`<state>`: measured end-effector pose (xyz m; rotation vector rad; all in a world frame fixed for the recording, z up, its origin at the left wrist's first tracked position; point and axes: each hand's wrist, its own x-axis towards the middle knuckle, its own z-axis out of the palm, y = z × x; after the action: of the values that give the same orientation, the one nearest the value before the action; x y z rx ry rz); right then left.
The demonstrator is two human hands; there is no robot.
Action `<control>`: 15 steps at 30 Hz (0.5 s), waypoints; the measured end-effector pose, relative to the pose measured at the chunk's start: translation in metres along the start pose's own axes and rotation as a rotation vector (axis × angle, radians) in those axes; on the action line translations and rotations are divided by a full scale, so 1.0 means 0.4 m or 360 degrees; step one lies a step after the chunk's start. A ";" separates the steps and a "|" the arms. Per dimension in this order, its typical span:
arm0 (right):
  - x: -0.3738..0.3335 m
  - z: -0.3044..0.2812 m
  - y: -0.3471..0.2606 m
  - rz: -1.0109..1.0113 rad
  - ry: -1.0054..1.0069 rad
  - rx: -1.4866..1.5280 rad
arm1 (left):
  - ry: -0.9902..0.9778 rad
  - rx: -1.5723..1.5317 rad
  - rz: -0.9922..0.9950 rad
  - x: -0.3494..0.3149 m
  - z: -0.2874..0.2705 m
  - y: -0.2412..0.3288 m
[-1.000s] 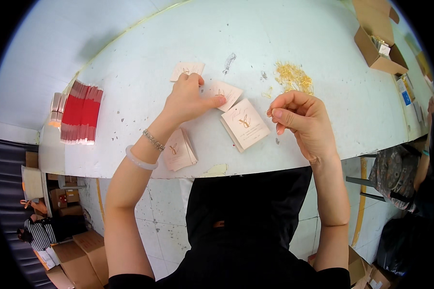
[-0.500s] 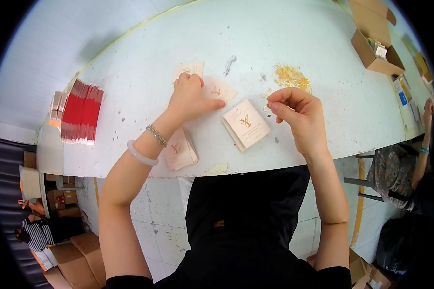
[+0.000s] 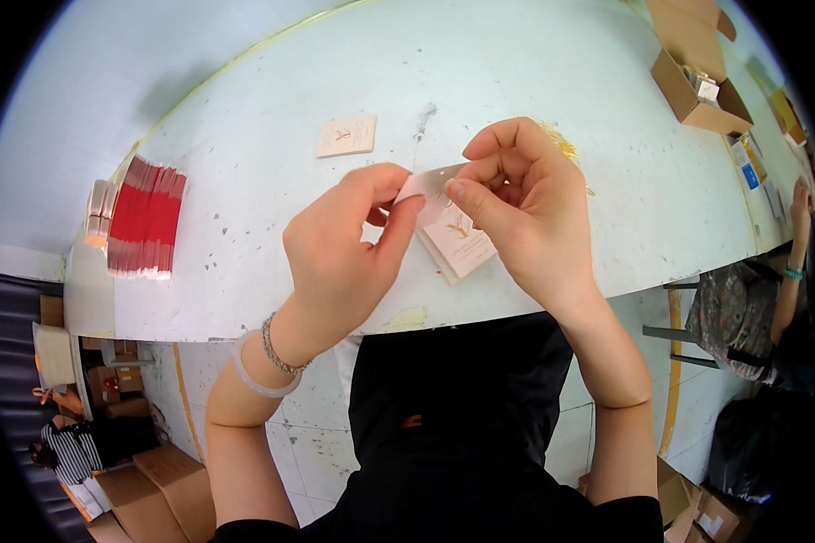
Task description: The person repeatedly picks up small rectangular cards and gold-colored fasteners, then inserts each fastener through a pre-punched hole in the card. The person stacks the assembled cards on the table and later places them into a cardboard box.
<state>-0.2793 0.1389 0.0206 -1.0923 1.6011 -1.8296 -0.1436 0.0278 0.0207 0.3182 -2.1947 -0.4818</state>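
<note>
My left hand (image 3: 349, 240) is closed, pinching a small pale card (image 3: 433, 187) between thumb and fingers. From the other side, my right hand (image 3: 530, 204) meets it at the card's edge, thumb and index finger closed on a thin wire piece (image 3: 449, 201) too small to make out fully. Just below the held card lies a stack of pale printed cards (image 3: 459, 242) with a gold emblem. Another such card (image 3: 346, 136) rests farther off, beyond my left hand. A pile of small gold wire pieces (image 3: 563, 143) is partly hidden behind my right hand.
Red-and-clear packets (image 3: 149, 217) stand in a row at the table's left. An open cardboard box (image 3: 697, 100) with small contents sits at the far right. Another person's arm (image 3: 792, 262) rests by the right edge. Cartons (image 3: 158, 489) are on the floor at lower left.
My left hand has picked up a card from the table and brought it nearer. My right hand has moved left to meet it. The cards near my left wrist no longer show.
</note>
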 end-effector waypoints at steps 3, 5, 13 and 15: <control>0.002 0.010 -0.006 -0.0010 0.0024 -0.0063 | 0.0063 0.0010 0.0142 -0.006 -0.009 0.002; 0.002 0.015 -0.007 -0.0024 0.0034 -0.0061 | 0.0056 0.0046 0.0159 -0.008 -0.016 0.003; 0.004 0.027 -0.011 -0.0032 0.0052 -0.0073 | 0.0006 0.0074 0.0146 -0.022 -0.035 -0.009; 0.005 0.031 -0.012 -0.0021 0.0054 -0.0048 | -0.0005 0.0077 0.0139 -0.024 -0.040 -0.010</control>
<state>-0.2696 0.1310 0.0257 -1.0929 1.6500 -1.8475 -0.1248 0.0241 0.0213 0.2467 -2.2155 -0.3820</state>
